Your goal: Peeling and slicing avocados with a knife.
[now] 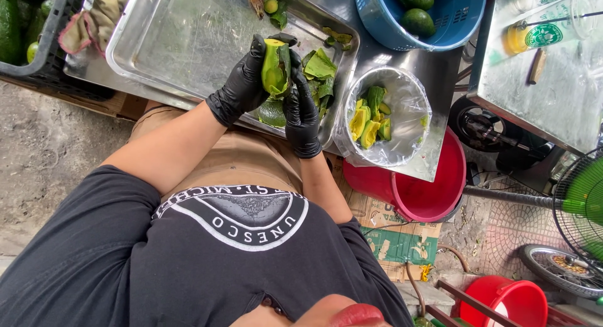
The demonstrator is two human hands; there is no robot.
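Both my hands wear black gloves and work over the near edge of a steel tray [182, 38]. My left hand [242, 82] grips a half-peeled avocado [273, 66], which stands upright with pale green flesh showing. My right hand [301, 117] is just right of it, with its fingertips pinching the fruit's skin on the side. Torn green peels [320, 69] lie in the tray's corner beside my hands. A round container lined with clear plastic [408, 101] stands to the right and holds peeled avocado pieces [367, 123].
A blue basket [377, 13] with whole avocados sits at the top right, and a black crate [44, 57] of avocados at the far left beside a cloth [94, 19]. A red bucket [433, 189] stands under the table edge. A drink cup [546, 32], a fan [584, 201] and another red bucket [509, 302] are at the right.
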